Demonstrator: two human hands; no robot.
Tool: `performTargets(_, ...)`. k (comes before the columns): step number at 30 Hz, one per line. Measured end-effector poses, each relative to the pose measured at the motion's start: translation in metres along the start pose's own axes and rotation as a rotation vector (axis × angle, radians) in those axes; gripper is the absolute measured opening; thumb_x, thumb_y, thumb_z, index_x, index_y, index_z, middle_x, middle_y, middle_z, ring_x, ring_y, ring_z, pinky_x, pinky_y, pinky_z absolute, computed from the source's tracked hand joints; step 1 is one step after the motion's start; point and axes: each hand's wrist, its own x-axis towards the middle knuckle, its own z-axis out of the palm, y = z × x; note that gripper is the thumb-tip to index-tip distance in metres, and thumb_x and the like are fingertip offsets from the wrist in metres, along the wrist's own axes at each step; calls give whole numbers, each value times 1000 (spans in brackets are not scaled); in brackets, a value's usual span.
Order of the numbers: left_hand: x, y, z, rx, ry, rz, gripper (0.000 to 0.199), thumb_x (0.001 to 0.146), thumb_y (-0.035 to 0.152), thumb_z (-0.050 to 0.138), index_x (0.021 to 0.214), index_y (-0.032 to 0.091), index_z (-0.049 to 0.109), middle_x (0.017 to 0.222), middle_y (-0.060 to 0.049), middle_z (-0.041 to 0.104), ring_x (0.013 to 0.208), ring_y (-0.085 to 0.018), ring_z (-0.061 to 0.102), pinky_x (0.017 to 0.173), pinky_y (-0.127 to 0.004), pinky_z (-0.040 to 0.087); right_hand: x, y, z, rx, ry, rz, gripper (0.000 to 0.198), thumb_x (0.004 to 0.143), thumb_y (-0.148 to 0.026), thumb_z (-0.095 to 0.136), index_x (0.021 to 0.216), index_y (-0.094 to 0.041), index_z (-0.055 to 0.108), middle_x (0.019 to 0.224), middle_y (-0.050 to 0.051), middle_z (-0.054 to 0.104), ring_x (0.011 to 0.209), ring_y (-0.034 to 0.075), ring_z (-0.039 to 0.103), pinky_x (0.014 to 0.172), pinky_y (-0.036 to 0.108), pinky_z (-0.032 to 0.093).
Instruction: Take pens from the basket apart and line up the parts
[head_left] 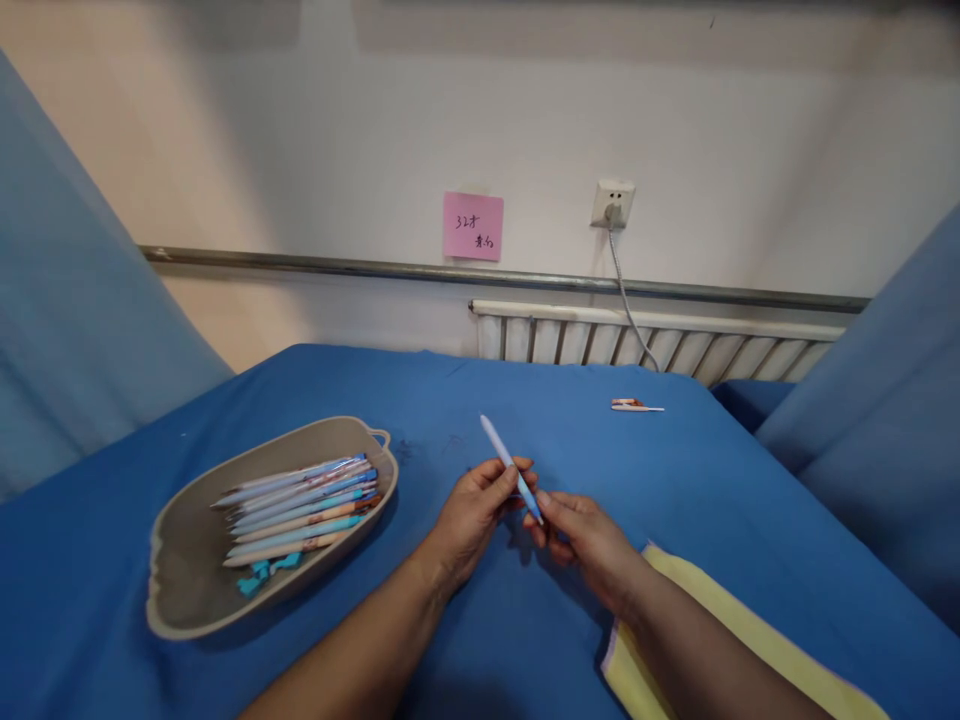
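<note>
A white and blue pen [496,440] is held between my two hands over the blue cloth, its white end pointing up and away to the left. My left hand [480,500] is closed around the middle of the barrel, thumb on top. At the pen's blue lower end, the thumb and fingers of my right hand [574,530] pinch it. To the left stands a beige basket [180,560] with several pens [300,510] lying side by side in it. Small turquoise pieces [262,575] lie beside those pens in the basket.
A yellow cloth [720,610] lies under my right forearm. Farther back on the blue-covered table [420,390] are pen parts [634,406]. Behind are a radiator [585,335], a metal rail [337,265], a plugged socket [613,204] and a pink note [472,227]. Blue curtains [82,290] hang on both sides.
</note>
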Motion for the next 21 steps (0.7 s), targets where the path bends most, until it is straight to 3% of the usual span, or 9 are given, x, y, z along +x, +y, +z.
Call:
performTargets(3, -2, 3, 0, 98, -86, -50, 42, 73, 47, 66, 98, 13, 67, 66, -1, 57, 57, -10, 50, 55, -22, 36, 3, -2, -4, -173, 139, -91, 56, 71, -67, 54, 60, -14, 62, 47, 0, 50, 39, 7, 35, 41, 23, 21)
performTargets(6, -4, 5, 0, 211, -162, -137, 43, 74, 50, 64, 94, 12, 68, 62, 1, 53, 53, -8, 46, 51, -20, 31, 2, -7, -9, -108, 275, -199, 44, 72, -60, 60, 71, -16, 64, 55, -2, 52, 43, 7, 34, 42, 23, 23)
performTargets(11, -8, 3, 2, 166, -226, -248, 42, 76, 51, 60, 93, 13, 67, 61, 1, 52, 52, -8, 45, 51, -20, 31, -2, -14, -9, 71, 286, -251, 30, 69, -45, 71, 77, -17, 62, 56, -5, 45, 44, 5, 29, 42, 22, 20)
performTargets(16, -9, 1, 4, 159, -247, -283, 42, 76, 51, 61, 92, 12, 65, 60, 1, 52, 51, -8, 45, 49, -21, 31, -1, -13, -7, 122, 256, -224, 31, 70, -44, 71, 77, -16, 60, 57, -6, 44, 44, 5, 27, 42, 22, 18)
performTargets(21, -8, 0, 5, 201, -212, -245, 43, 76, 55, 59, 87, 13, 63, 62, 0, 54, 51, -9, 46, 50, -21, 33, 1, -11, -10, 143, 333, -282, 30, 71, -42, 70, 73, -16, 56, 54, -7, 41, 44, 5, 26, 42, 22, 17)
